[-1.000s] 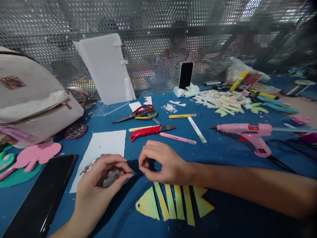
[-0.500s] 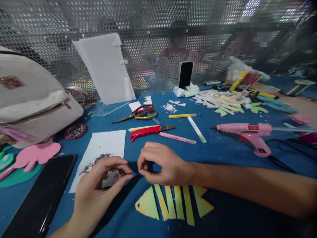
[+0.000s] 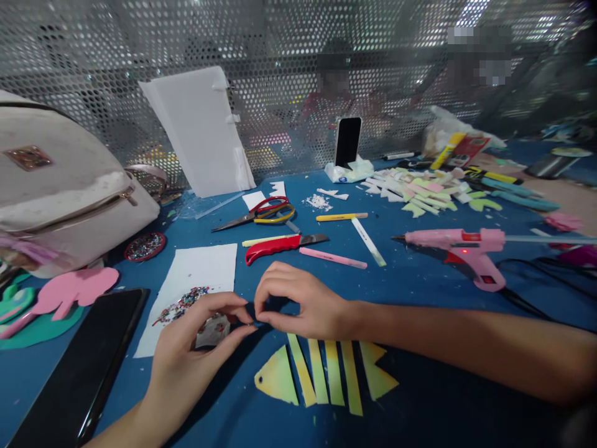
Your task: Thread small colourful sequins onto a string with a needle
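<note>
My left hand (image 3: 200,354) is closed in a pinch over the lower edge of a white paper (image 3: 205,267) that bears small multicoloured beads (image 3: 189,303). Right beside its fingertips, my right hand (image 3: 303,303) also pinches, thumb against index finger. Whatever the fingertips hold is too small to make out. Just below the hands lies a yellow-green fish shape (image 3: 280,376), cut into a head, several strips and a tail. Behind my right hand rest a red-handled knife (image 3: 275,247) and a pink marker (image 3: 333,257).
A pink glue gun (image 3: 461,242) with a lit red light lies at the right. Scissors (image 3: 261,214), a pile of foam scraps (image 3: 415,186) and an upright phone (image 3: 348,143) are farther back. A backpack (image 3: 69,180) and a black phone (image 3: 84,367) stand left.
My left hand has shifted slightly right and my right hand slightly left, so their fingertips are closer together. The view has moved a little.
</note>
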`<move>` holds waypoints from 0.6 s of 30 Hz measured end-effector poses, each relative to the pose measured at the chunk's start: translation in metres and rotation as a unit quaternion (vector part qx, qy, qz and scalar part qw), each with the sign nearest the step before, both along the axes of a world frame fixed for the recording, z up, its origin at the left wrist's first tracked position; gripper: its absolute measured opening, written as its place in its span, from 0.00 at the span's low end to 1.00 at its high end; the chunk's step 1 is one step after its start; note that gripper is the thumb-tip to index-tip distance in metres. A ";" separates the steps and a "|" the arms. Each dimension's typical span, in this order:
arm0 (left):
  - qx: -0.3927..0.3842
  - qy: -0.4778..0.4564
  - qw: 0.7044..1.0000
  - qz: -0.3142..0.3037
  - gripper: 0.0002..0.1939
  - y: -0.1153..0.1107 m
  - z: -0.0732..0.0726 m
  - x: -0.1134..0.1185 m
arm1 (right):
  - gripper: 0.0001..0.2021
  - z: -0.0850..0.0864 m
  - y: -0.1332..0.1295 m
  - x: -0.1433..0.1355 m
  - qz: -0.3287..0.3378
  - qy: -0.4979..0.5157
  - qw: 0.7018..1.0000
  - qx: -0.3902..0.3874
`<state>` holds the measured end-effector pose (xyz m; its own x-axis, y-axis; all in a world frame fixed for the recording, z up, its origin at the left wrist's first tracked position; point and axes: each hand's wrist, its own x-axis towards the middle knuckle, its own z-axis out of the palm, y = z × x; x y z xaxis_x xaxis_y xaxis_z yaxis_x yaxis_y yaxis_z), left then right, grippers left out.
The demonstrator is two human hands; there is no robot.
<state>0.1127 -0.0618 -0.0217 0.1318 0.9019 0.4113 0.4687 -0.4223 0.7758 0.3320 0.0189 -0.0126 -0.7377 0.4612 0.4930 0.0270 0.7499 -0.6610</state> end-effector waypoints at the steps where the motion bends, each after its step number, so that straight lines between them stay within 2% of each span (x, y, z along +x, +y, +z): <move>1: 0.000 -0.001 1.000 0.000 0.14 0.000 0.000 0.000 | 0.03 0.001 0.000 0.000 -0.001 0.008 1.000 -0.003; 18: 0.032 0.008 0.999 0.018 0.13 0.002 0.003 -0.007 | 0.03 0.002 -0.001 0.002 -0.032 0.045 0.998 -0.001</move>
